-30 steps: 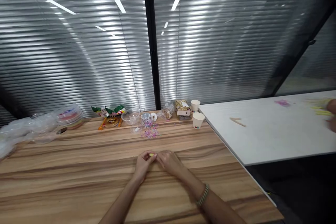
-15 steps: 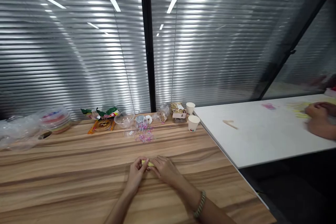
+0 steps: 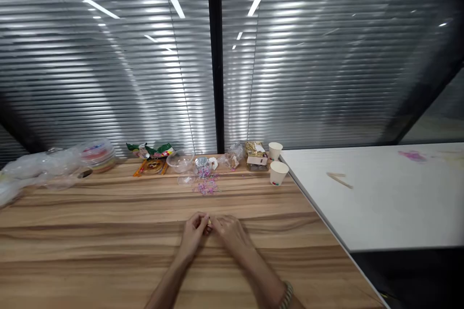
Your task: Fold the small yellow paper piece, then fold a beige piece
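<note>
A small yellow piece shows between the fingertips of both hands, low over the wooden table. My left hand pinches it from the left with thumb and fingers. From the right, my right hand closes on the same piece, its fingers bent and a braided band on the wrist. Most of the yellow piece is hidden by the fingers.
Along the back edge lie plastic bags, stacked round containers, snack packets, a clear bowl, pink shreds, a gold package and paper cups. Wooden sticks lie on the white table.
The view has turned left to right, so the other person's hands are out of sight. My hands have drawn together, and less of the yellow piece shows.
</note>
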{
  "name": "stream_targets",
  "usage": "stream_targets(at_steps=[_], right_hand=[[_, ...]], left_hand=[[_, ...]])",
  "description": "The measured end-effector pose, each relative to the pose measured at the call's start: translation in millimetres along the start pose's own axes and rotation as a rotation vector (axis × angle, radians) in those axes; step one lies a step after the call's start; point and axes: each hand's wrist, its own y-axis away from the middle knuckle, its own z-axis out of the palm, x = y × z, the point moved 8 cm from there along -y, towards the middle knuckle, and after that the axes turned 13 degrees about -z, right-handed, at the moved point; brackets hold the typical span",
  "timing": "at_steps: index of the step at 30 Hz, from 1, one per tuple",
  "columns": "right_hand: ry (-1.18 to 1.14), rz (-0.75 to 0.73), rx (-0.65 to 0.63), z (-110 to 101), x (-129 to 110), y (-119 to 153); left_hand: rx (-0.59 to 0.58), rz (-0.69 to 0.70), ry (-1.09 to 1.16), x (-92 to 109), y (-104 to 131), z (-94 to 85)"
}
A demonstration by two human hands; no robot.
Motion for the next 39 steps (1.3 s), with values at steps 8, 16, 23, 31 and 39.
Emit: stream_targets(at_steps=[8,16,23,31,39], right_hand=[[-0.060,0.085,-0.050,1.5,4.5,2.1],[-0.087,0.084,0.001,-0.9,0.5,-5.8],[-0.298,0.052,0.161,-8.2,1.5,3.7],[-0.629,0.137,0.242,-9.3,-3.3,9.9],[-0.812,0.260,0.164,2.7,6.0,9.8]], left_hand=[[0.111,0.039,-0.039,-4.6,4.0,-9.4],[0.172,0.034,0.117,3.2,8.7,-18.9],[0.035,-0.096,0.304,-2.0,7.8,-9.6],[-0.020,-0.098,0.286,-4.1,6.0,-4.4],[0.033,0.000,0.130,1.1,9.1,-7.3]])
